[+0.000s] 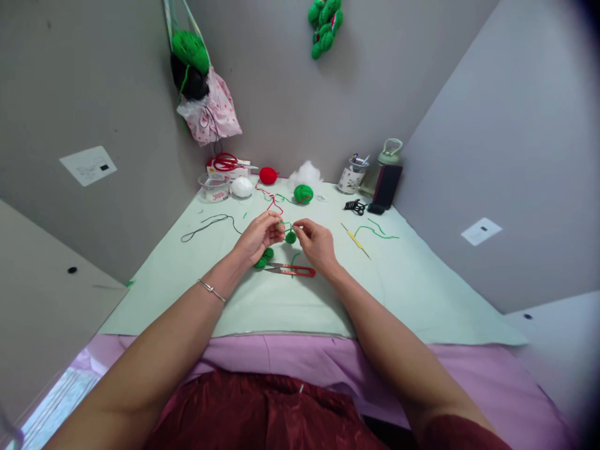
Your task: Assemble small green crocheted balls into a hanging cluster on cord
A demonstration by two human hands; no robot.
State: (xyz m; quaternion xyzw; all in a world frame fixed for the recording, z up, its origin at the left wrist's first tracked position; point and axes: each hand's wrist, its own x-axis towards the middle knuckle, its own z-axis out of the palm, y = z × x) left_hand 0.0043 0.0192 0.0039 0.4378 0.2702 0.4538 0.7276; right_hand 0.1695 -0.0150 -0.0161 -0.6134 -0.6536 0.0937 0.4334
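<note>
Left hand (260, 236) pinches a strand of green yarn (281, 224) and right hand (317, 242) pinches its other end, fingers closed tight, with a small green crochet ball (290, 237) hanging between them just above the worktop (412, 281). Whether there's a needle in there is too tiny to tell. More green pieces (264, 258) are half hidden under the left palm, touching the red snips (293, 270). Writing on the jar (350, 178) at the back and the wall stickers is unreadable.
</note>
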